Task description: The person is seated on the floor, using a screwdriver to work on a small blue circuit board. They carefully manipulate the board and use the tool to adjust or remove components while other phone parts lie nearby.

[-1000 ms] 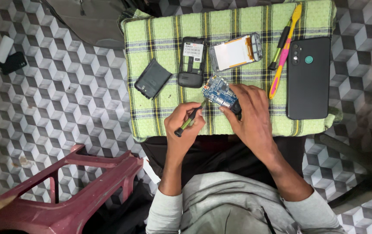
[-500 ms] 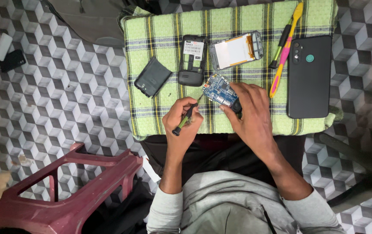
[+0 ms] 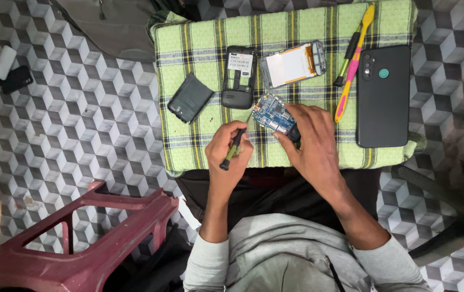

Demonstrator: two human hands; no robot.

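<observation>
My left hand (image 3: 231, 148) grips a black and green screwdriver (image 3: 233, 148), its tip pointing up toward a blue circuit board (image 3: 271, 112). My right hand (image 3: 308, 141) holds that board down at its lower right edge on a green checked cloth (image 3: 199, 48). Above the board lie a black phone housing (image 3: 238, 76) and a display frame with an orange edge (image 3: 292, 64). A black battery (image 3: 190, 98) rests to the left of the housing.
A large black smartphone (image 3: 382, 96) lies face down at the cloth's right. Beside it lie a yellow and pink tool (image 3: 354, 59) and a dark green tool (image 3: 347, 59). A maroon plastic stool (image 3: 80, 243) stands lower left. Small dark objects (image 3: 14, 78) sit on the patterned floor.
My left hand has shifted slightly with the screwdriver near the board. My right hand stays on the board.
</observation>
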